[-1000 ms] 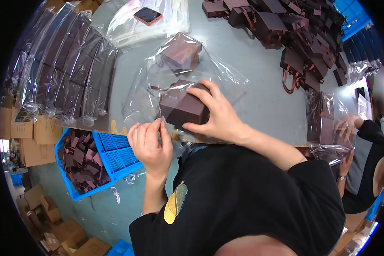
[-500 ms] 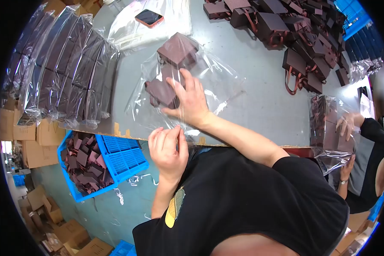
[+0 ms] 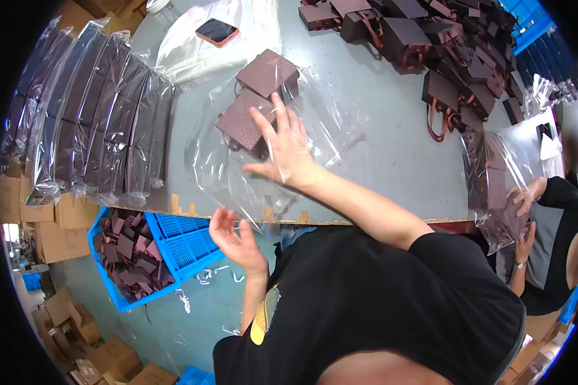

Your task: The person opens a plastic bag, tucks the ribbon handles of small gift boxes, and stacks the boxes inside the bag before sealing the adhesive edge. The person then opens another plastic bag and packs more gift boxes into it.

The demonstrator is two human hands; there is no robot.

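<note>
Two dark brown boxes lie touching on the table, one behind the other, with clear plastic bag film spread around them. Whether they sit inside the bag or on it, I cannot tell. My right hand is spread over the film, its fingertips at the right side of the nearer box. Off the table's front edge, my left hand is raised with fingers apart and nothing in it. The lower edge of the film lies just above that hand.
Wrapped stacks of boxes stand at left. Loose boxes with ribbon handles are heaped at back right. A phone rests on plastic bags. Below left is a blue crate of boxes. At right, a co-worker's hands hold a bagged stack.
My left hand has let go of the film edge, opened and dropped down and left. The film has shifted down, leaving the boxes more plainly visible. My right hand has barely moved.
</note>
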